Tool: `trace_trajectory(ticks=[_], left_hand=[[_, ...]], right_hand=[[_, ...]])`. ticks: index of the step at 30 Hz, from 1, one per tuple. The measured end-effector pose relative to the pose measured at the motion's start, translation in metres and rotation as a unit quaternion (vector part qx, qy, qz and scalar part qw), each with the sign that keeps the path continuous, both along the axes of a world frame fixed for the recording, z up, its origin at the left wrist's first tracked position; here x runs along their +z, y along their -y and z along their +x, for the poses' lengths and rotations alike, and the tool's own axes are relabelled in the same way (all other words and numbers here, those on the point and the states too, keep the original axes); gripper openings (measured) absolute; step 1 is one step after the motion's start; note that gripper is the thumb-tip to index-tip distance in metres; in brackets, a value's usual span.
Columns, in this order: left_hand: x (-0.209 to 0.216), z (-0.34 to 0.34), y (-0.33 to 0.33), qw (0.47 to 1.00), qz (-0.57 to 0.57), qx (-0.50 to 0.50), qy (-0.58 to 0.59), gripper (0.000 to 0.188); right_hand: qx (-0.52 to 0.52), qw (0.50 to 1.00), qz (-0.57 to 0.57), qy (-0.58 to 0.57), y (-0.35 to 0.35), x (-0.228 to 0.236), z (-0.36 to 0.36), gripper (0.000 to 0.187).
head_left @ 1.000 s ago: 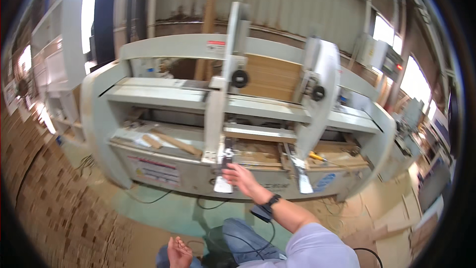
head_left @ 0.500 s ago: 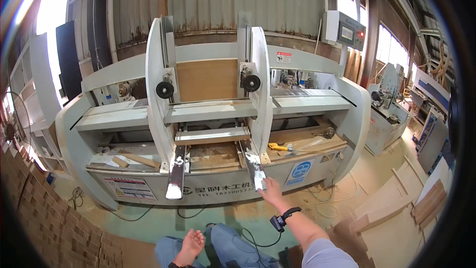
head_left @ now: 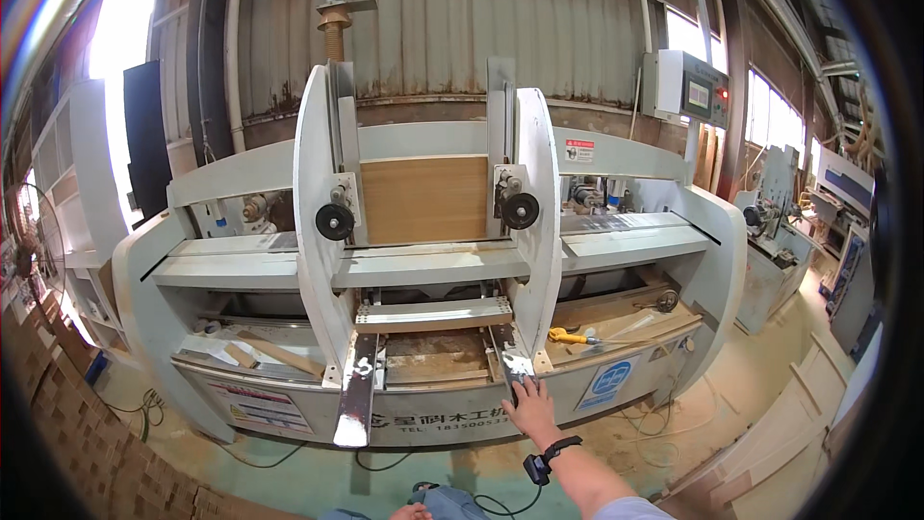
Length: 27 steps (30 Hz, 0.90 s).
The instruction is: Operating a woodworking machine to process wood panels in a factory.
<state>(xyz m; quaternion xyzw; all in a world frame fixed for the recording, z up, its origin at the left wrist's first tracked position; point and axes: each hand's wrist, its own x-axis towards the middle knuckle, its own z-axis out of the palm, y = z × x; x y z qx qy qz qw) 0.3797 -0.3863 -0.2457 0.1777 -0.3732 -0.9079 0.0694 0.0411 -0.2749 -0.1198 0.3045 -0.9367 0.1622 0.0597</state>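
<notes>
The right hand [head_left: 529, 409] is being held with fingers spread over the near end of the right rail [head_left: 509, 349]. This rail is being carried at the front of the pale machine [head_left: 720, 274], right of the left rail [head_left: 358, 390]. The left hand [head_left: 412, 512] is being cropped by the lower edge, so its grip cannot be told. A wooden panel [head_left: 423, 197] is being flanked by 2 white uprights [head_left: 315, 221].

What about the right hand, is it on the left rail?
No, the right hand is at the near end of the right rail.
</notes>
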Motion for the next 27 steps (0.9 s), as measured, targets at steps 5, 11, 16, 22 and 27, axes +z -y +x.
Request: trace_trajectory(ticks=[5,11,16,22,27], left_hand=[[-0.005,-0.013,0.005,0.999,0.041,0.001,0.018,0.028],[0.015,-0.012,0.001,0.994,0.084,0.018,0.069,0.024],[0.014,-0.007,0.006,0.99,0.119,0.03,0.066,0.022],[0.01,-0.013,0.009,0.984,0.142,0.024,0.109,0.019],[-0.029,0.017,0.027,0.993,-0.092,-0.065,0.026,0.043]], right_hand=[[-0.009,0.999,0.031,0.005,0.002,0.004,-0.002,0.057],[-0.008,0.999,0.039,0.008,0.003,0.001,-0.001,0.057],[-0.003,1.0,0.017,-0.014,0.001,-0.001,0.003,0.056],[0.037,0.992,-0.04,-0.112,-0.008,-0.02,-0.011,0.052],[0.055,0.988,-0.083,-0.115,0.018,-0.007,-0.001,0.048]])
